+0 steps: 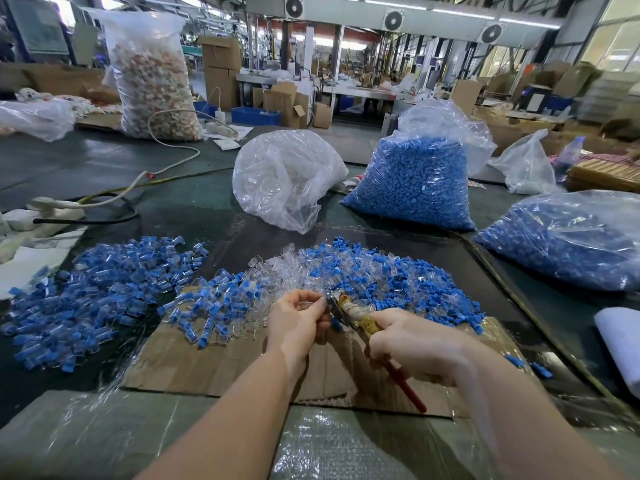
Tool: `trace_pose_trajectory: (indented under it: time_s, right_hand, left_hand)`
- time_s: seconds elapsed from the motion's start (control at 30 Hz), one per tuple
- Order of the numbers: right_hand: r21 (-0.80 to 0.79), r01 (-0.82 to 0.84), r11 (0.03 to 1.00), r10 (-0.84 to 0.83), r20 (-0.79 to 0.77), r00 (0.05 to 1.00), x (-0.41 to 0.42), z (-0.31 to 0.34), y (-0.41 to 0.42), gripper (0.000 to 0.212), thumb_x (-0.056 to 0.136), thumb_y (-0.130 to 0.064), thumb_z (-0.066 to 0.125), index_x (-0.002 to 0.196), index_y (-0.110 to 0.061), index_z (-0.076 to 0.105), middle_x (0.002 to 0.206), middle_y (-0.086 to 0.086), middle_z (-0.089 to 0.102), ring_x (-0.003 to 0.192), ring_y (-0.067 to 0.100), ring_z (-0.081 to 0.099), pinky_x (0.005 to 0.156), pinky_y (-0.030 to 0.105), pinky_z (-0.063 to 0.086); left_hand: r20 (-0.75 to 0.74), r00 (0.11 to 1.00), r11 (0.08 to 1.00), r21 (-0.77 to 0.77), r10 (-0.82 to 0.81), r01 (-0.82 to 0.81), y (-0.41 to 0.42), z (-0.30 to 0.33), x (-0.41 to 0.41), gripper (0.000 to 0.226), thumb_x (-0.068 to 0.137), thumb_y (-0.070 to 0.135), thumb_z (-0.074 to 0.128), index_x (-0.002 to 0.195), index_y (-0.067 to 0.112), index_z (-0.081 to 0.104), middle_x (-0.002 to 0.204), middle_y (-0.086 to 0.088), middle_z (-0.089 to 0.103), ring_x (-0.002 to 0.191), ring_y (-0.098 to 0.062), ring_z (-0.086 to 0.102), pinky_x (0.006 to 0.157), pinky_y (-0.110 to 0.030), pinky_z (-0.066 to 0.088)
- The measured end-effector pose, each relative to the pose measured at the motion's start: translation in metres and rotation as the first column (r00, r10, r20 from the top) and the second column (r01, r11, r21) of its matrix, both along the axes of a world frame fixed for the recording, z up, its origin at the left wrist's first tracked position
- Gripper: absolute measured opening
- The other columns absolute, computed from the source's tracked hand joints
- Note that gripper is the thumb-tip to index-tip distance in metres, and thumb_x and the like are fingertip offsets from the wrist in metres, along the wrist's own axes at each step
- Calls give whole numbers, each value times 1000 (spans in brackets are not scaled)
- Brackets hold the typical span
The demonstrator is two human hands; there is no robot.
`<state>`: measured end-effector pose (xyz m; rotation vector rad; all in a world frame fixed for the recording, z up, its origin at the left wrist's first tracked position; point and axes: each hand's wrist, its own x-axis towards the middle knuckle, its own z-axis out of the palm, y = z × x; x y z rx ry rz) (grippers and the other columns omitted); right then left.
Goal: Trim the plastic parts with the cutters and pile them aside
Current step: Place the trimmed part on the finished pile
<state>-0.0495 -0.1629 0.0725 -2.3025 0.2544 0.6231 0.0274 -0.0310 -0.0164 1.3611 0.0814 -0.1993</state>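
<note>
Near the cardboard's middle, left hand (pixel 294 323) pinching a clear plastic part (pixel 311 301), right hand (pixel 412 344) clamped round the cutters (pixel 349 315), blades at the part. Mid-trim; next, squeeze, then toss onto the left pile (pixel 86 292).

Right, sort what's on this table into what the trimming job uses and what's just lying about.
In use:
left hand pinching a clear part
right hand gripping the cutters
untrimmed heap
pile on the left
cardboard sheet

Lying about:
bag of blue pieces
clear bag
white cable
</note>
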Motion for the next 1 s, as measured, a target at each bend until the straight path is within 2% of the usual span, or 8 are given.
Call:
trace_pose_trajectory:
  time_s: [0.13,0.33,0.43,0.6,0.67,0.77,0.87,1.0]
  right_hand:
    - [-71,-20,997,24,55,998,1,-3,4,10,90,-11,42,89,-19,49,85,4,52,72,16,48,64,30,38]
    - [-198,-19,980,51,158,986,2,-15,7,8,95,-15,41,99,-16,47,91,-1,50,66,8,45,53,20,33]
    - [-117,12,993,9,177,984,1,-18,7,12,91,-17,49,103,-17,51,91,-1,52,63,8,46,53,19,35]
    - [131,193,972,-219,222,950,2,-18,-2,49,77,-6,65,121,-20,50,94,0,58,73,10,58,58,19,47]
    - [15,266,964,-255,342,904,7,-23,-7,53,78,-6,63,128,-16,47,97,-4,54,78,8,56,61,19,48]
    - [-294,344,892,-192,442,876,14,-34,-20,64,82,-18,63,141,-18,37,129,6,47,114,20,48,94,32,44]
    - [-459,362,811,-136,454,881,19,-45,-33,57,85,-31,63,137,-20,41,127,7,48,119,25,44,98,36,39]
    - [-550,378,745,-70,498,864,21,-59,-41,60,86,-41,61,138,-22,40,123,4,50,115,22,47,98,33,40]
  left_hand:
    - [-1,1000,1000,0,-8,8,1,1,-1,7,88,4,59,85,10,62,64,-4,63,49,-8,58,46,-23,46]
    - [9,1000,1000,0,-14,14,2,3,-4,7,88,4,58,86,9,61,67,-4,63,50,-7,59,47,-19,47]
    - [3,1000,1000,-5,1,-1,2,4,-3,7,89,4,57,86,10,60,70,-5,63,48,-5,59,45,-18,47]
    - [36,999,1000,16,-9,9,2,2,-6,6,88,5,59,88,11,61,67,-5,64,51,-9,60,47,-21,48]
    - [65,998,999,40,-7,5,2,2,-9,7,88,4,60,88,11,61,66,-5,63,54,-11,59,49,-22,47]
    - [106,994,998,60,-17,11,4,7,-15,11,89,2,58,87,11,63,65,-5,61,54,-11,56,48,-20,45]
    - [256,967,979,192,16,-67,15,19,-13,17,87,3,59,83,18,65,66,3,63,51,2,55,47,-10,45]
    - [511,855,762,518,87,-388,49,31,6,14,88,8,60,98,12,69,88,4,60,74,-5,55,65,-11,42]
